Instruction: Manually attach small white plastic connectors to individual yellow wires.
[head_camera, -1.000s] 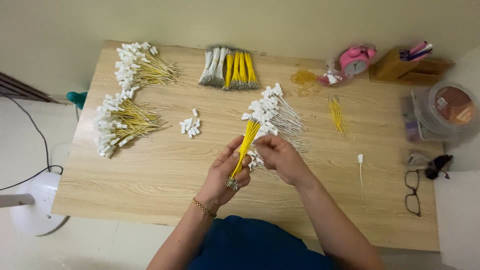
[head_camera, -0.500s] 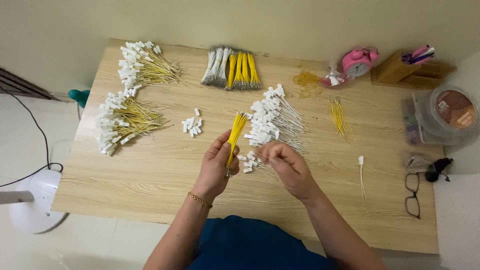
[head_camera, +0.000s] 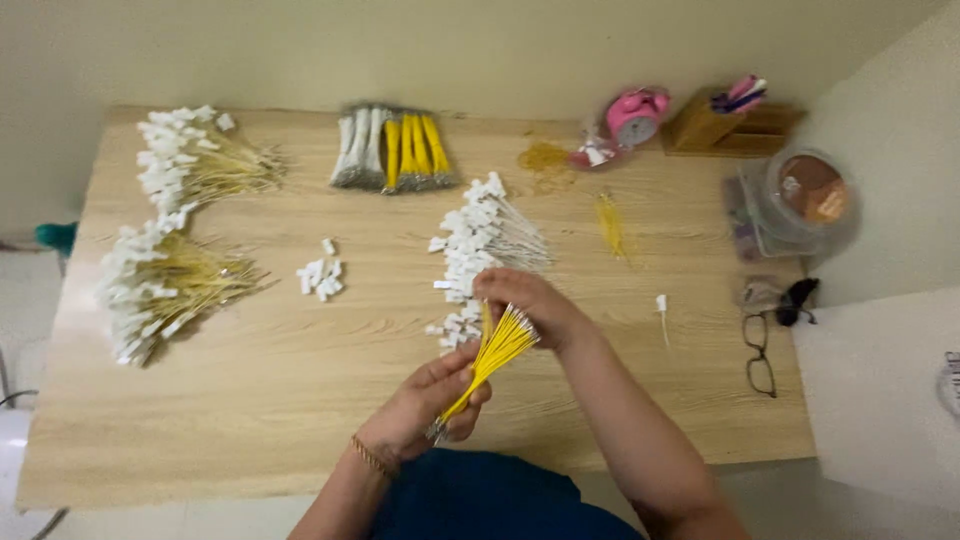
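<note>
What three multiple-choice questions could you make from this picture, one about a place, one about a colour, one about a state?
1. Where do the glasses lie on the table?
A. near its right edge
B. at its left edge
C. in its middle

2. What colour are the wires in the left hand?
A. red
B. yellow
C. blue

3. How is that bundle held?
A. lying loose on the table
B. gripped at its lower end, fanning out toward the right hand
C. tucked in a box

Answers: 1 A, they sit by the right edge. 2 B, the strands are bright yellow. 3 B, the fingers close round the bottom.
</note>
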